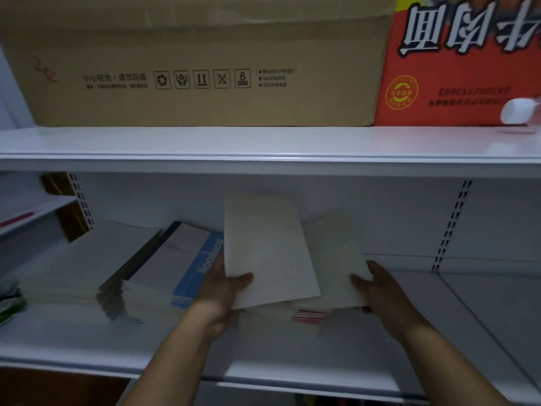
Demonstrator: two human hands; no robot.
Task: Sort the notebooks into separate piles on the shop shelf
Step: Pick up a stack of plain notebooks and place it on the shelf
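Note:
My left hand [227, 288] grips the lower left corner of a pale notebook [268, 250], lifted and tilted above the lower shelf [292, 367]. My right hand [377, 288] pinches the near right corner of a second pale notebook [336, 259], which lies partly under the first. Beneath both sits a notebook with a red striped edge [307, 316]. To the left a slanted stack holds a blue-banded notebook [202, 265] on top, with dark-spined ones [137, 259] beside it. A flat pale pile [67, 276] lies farther left.
The upper shelf [263, 142] carries a brown cardboard box [190, 63] and a red printed carton [462, 60], with a white object [518, 111] at the far right. Slotted uprights [452, 227] run up the back wall. The lower shelf's right half [468, 303] is bare white.

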